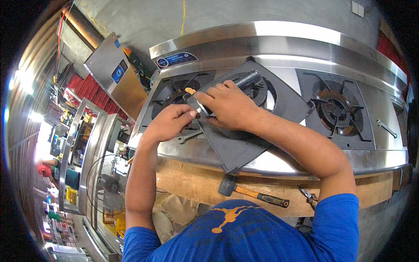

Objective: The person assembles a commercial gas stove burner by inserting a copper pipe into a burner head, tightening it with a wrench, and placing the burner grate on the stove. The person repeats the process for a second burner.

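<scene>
Together, both hands — left, right — grip a burner plate.

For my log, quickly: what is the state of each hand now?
Left hand: closed, pinching a small metal part; what kind cannot be told.
Right hand: closed, gripping the dark burner plate.

My shirt is bright blue with an orange figure printed on the chest, and the stove in front of me is shiny silver steel with a dark blue label at its back rim. The plate under my hands is dark grey, almost black, and the burner to the right is black with brown rust around its ring. The board under the stove is pale brown wood, and the hammer on it has a black head and an orange handle with a black grip.
</scene>
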`<state>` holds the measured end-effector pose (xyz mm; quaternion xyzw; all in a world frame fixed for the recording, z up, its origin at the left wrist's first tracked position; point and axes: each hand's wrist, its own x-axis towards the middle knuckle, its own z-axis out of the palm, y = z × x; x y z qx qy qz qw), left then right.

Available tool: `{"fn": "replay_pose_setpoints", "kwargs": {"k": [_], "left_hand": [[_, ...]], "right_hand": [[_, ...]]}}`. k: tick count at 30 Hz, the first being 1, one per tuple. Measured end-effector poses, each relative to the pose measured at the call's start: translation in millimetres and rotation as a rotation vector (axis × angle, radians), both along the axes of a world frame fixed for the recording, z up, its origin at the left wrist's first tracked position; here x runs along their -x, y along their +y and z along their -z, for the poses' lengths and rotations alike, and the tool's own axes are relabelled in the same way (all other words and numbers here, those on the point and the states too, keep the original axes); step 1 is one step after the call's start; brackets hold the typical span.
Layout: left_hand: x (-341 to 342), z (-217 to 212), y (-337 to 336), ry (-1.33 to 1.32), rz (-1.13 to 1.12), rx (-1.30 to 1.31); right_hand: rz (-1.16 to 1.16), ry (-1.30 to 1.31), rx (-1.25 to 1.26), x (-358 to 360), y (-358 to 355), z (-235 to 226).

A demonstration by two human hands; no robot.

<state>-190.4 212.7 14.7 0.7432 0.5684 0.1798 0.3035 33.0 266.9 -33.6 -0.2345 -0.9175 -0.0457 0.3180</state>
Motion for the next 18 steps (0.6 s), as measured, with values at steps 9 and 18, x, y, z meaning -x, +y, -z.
{"fn": "replay_pose_setpoints", "kwargs": {"k": [9, 18], "left_hand": [[-11, -6, -5, 0.028, -0.104, -0.048], [-22, -3, -12, 0.135, -0.154, -0.266]], "right_hand": [[0.014, 0.015, -0.037, 0, -1, 0], [0.036, -0.030, -0.028, 2, 0, 1]]}}
